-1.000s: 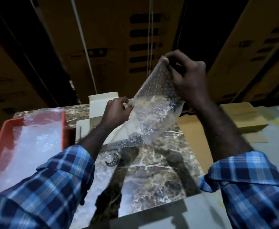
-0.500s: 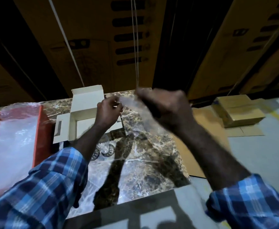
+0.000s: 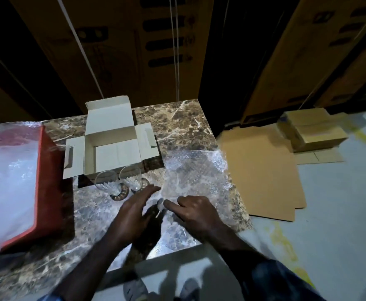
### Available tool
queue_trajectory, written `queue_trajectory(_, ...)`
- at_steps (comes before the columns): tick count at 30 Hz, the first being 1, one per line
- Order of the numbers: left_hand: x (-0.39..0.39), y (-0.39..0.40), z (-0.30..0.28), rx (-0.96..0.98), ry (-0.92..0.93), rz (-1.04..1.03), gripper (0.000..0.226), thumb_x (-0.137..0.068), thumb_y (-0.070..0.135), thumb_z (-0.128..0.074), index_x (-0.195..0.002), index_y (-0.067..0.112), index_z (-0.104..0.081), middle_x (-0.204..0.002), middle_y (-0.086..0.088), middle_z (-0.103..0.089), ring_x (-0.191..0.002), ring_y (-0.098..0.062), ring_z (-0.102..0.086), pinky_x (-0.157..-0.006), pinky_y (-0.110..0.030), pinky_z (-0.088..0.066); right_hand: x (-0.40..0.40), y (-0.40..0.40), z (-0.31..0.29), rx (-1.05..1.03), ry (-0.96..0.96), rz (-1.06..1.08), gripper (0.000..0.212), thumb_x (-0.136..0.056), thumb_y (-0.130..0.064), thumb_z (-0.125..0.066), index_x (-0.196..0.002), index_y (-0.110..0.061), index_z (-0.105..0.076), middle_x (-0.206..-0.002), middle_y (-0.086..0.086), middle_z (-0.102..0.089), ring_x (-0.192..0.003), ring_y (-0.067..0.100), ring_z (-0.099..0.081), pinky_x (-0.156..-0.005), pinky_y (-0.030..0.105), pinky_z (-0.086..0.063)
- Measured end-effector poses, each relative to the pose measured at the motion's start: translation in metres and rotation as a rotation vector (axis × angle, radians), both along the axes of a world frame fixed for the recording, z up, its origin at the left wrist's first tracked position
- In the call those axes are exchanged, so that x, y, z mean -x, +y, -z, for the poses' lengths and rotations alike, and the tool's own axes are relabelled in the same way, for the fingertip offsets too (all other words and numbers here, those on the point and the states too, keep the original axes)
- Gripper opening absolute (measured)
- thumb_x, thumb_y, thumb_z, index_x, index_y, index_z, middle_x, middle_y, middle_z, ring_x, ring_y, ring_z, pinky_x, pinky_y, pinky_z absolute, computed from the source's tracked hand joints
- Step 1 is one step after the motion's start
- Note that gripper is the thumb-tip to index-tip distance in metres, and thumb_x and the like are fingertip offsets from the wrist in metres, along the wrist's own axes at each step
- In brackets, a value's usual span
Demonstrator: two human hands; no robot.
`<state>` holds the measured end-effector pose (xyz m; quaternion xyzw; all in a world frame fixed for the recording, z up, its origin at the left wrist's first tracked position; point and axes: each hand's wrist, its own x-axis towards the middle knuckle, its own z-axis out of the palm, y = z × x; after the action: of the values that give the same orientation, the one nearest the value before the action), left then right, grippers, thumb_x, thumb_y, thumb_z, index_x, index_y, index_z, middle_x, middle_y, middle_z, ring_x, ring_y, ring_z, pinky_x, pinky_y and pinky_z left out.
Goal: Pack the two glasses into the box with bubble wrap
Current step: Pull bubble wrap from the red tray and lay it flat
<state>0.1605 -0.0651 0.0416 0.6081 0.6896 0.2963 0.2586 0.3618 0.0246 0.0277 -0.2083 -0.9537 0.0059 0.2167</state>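
Neither hand grips anything now: the left hand (image 3: 134,210) hovers with fingers straight at lower centre, and the right hand (image 3: 194,210), fingers loosely bent, rests on the near edge of the bubble wrap sheet (image 3: 196,172), which a second ago was held up between both hands and now lies flat on the marble table (image 3: 177,120). From the left: red tray (image 3: 45,187), open white box (image 3: 110,142), two glasses (image 3: 118,181) upright just in front of it.

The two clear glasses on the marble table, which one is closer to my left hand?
The clear ribbed glass on the right, nearer the bubble wrap sheet; the left hand reaches just below it.
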Motion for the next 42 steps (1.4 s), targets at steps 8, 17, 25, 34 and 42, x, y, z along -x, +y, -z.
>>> queue_trajectory(8,0.009,-0.017,0.069,-0.013,0.134,0.241,0.071,-0.088,0.013,-0.073,-0.150,0.026,-0.041,-0.158,0.008,-0.031,-0.146,0.000,-0.017,-0.114,-0.009,-0.016,0.004,-0.027,0.049,0.135,-0.037,0.019,0.032,-0.093,-0.033,-0.059,-0.125,-0.031,-0.053,-0.066,-0.001,-0.052,-0.055,0.024,-0.054,-0.041,0.028,-0.039)
queue_trajectory(17,0.004,-0.011,0.080,-0.129,0.294,0.397,0.029,-0.101,0.036,-0.050,-0.093,0.019,-0.072,-0.124,-0.001,-0.064,-0.122,-0.026,-0.052,-0.093,-0.037,-0.046,-0.011,-0.038,0.071,0.293,0.091,0.185,0.026,-0.105,-0.031,-0.049,-0.096,-0.017,-0.069,-0.088,0.002,-0.067,-0.082,0.026,-0.061,-0.072,0.040,-0.052)
queue_trajectory(25,0.009,-0.021,0.086,0.008,0.209,0.298,0.041,-0.103,0.043,-0.040,-0.106,0.016,-0.072,-0.131,-0.001,-0.064,-0.133,-0.017,-0.045,-0.100,-0.035,-0.045,-0.035,-0.032,0.098,0.446,-0.303,0.308,0.061,-0.100,-0.059,-0.034,-0.151,-0.027,-0.040,-0.164,0.010,-0.019,-0.150,0.027,-0.023,-0.120,0.053,-0.021)
queue_trajectory(34,0.016,-0.021,0.077,0.099,-0.051,0.041,0.049,-0.096,0.057,-0.039,-0.114,0.025,-0.072,-0.121,0.028,-0.061,-0.135,-0.002,-0.045,-0.102,-0.026,-0.042,-0.077,-0.036,0.082,0.456,-0.155,0.271,0.082,-0.086,-0.070,-0.056,-0.148,-0.017,-0.046,-0.159,0.009,-0.035,-0.149,0.023,-0.028,-0.122,0.048,-0.019)
queue_trajectory(42,0.015,-0.014,0.054,0.105,-0.153,-0.026,0.022,-0.086,0.053,-0.051,-0.090,0.045,-0.071,-0.107,0.032,-0.066,-0.118,0.017,-0.051,-0.107,-0.011,-0.034,-0.101,-0.026,0.083,0.451,0.279,0.343,0.015,-0.091,-0.009,-0.062,-0.087,-0.005,-0.076,-0.097,0.008,-0.074,-0.096,0.021,-0.066,-0.089,0.024,-0.050)
